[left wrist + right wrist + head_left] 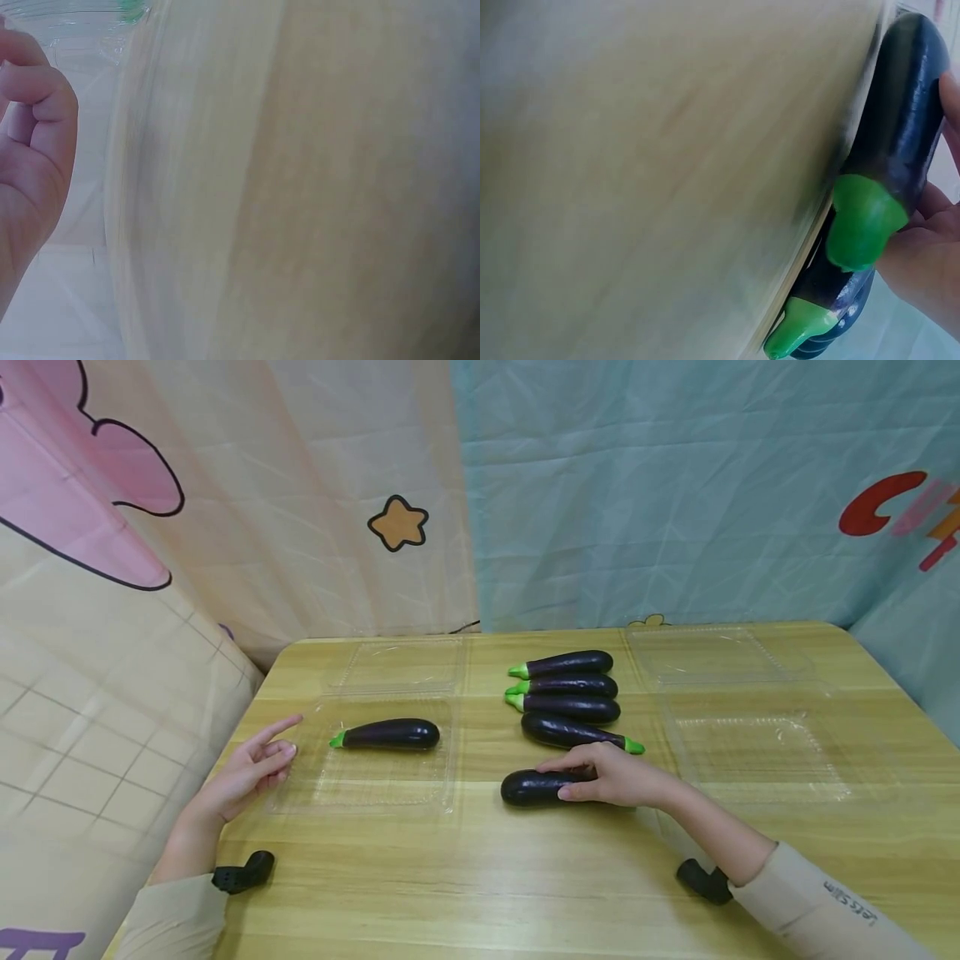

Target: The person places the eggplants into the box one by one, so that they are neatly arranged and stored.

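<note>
My right hand grips a dark purple eggplant across its body, with thumb and fingers on opposite sides. In the right wrist view this eggplant shows its green cap. Just behind it lies another eggplant with its green stem to the right. At the left edge of a clear plastic container is my left hand, index finger extended, the other fingers loosely bent and holding nothing. Inside that container one eggplant lies on its side, stem to the left.
Three more eggplants lie side by side at the back middle of the wooden table, stems left. A second clear container stands open on the right. Both lids are folded back. Printed curtains hang behind the table.
</note>
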`<state>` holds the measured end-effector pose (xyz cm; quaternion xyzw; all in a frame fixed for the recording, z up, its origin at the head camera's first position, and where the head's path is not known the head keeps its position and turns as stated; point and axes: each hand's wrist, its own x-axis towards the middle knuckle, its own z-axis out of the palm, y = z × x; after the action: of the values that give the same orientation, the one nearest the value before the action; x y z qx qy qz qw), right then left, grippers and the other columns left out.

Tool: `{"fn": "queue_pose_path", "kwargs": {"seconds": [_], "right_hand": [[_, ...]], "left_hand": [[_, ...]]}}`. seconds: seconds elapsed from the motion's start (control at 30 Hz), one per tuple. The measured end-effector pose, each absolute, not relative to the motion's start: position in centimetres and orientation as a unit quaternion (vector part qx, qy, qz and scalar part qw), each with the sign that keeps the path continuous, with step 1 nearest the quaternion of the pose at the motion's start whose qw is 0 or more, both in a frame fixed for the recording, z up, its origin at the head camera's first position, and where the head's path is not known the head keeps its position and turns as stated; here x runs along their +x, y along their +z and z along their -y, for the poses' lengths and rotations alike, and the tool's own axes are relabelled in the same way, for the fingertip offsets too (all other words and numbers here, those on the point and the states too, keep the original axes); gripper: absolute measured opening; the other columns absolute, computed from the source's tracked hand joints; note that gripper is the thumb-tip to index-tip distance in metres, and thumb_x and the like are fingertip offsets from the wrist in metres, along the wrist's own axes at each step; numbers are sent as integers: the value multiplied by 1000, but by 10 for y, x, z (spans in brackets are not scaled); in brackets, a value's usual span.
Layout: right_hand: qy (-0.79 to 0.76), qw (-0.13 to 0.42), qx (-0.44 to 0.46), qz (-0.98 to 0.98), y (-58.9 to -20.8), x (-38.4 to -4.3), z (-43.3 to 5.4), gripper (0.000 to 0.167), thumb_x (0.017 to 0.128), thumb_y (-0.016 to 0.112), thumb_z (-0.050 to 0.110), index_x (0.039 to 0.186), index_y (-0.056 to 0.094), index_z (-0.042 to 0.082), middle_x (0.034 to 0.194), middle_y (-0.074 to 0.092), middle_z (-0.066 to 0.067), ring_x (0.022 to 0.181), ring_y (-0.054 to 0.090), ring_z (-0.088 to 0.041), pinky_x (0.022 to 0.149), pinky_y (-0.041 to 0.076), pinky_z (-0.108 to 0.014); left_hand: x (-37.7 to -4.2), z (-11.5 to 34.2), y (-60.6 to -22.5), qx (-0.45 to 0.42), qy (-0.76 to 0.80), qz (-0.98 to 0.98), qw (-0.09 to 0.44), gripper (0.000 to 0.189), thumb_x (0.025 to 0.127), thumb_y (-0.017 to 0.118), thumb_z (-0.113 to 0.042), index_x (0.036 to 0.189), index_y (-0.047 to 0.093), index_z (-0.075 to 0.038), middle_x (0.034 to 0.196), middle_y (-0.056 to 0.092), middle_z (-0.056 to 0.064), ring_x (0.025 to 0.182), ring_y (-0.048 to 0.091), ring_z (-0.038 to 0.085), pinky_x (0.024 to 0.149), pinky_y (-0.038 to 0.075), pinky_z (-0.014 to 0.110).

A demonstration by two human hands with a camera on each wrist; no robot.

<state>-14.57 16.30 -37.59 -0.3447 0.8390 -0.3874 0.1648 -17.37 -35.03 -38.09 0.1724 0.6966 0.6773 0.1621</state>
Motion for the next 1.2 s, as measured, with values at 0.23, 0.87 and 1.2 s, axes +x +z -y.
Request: {"fn": "queue_pose_path", "kwargs": {"seconds": [0.23, 0.87, 1.2], "right_hand": [[-403, 133, -332, -842, -377, -146, -162, 39, 86, 67, 30, 120, 64, 10, 118, 62, -4, 106, 56, -20, 81, 47, -31], [-420, 122, -307, -846, -371, -143, -156, 38, 83, 71, 31, 116, 67, 14, 111, 64, 2, 94, 55, -11, 75, 47, -29], [-428, 124, -303, -842, -363, -145, -154, 39, 81, 73, 32, 116, 67, 17, 110, 64, 5, 87, 53, -10, 70, 45, -27]], "left_hand": [[-175, 351, -381, 173, 678, -696, 162, 47, 100, 37, 1, 144, 33, -16, 77, 54, -7, 62, 49, 3, 50, 31, 25], [-173, 349, -380, 173, 683, -691, 161, 47, 99, 38, 0, 144, 32, -13, 79, 55, -7, 63, 49, 3, 53, 37, 20], [-174, 350, -381, 173, 672, -702, 158, 46, 99, 38, 0, 143, 33, -14, 78, 54, -7, 61, 48, 4, 53, 21, 32]]}}
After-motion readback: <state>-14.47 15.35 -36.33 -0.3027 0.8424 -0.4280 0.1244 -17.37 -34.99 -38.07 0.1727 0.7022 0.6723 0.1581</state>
